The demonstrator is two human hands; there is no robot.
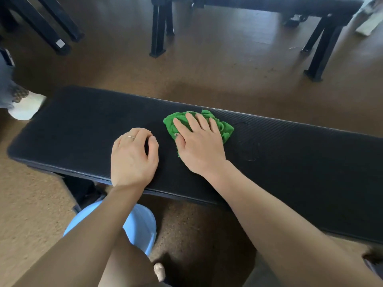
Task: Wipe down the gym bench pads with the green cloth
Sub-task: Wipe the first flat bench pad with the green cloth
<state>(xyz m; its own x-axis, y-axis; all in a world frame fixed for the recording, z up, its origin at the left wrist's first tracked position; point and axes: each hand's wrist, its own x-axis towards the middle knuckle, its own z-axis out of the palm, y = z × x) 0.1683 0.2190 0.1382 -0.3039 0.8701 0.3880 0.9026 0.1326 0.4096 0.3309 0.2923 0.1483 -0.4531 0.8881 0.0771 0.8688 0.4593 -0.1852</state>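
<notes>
Your right hand (196, 141) lies flat on the green cloth (224, 129), fingers straight and a little spread, pressing the bunched cloth onto the black bench pad (300, 154) near its middle, toward the far edge. Keep the palm down and draw the cloth in long overlapping passes along the pad; the faint damp ring just to the right of the cloth suggests that stretch wants another pass. Your left hand (132, 156) rests on the pad just beside the cloth, fingers curled under and holding nothing (a ring shows on one finger); let it steady you.

The pad is ribbed and matte, so grime may sit in the grooves. Below lies a brown speckled floor (217, 71), a light blue bucket (143, 226) stands under your left arm, and another black bench (269, 5) stands beyond, well apart.
</notes>
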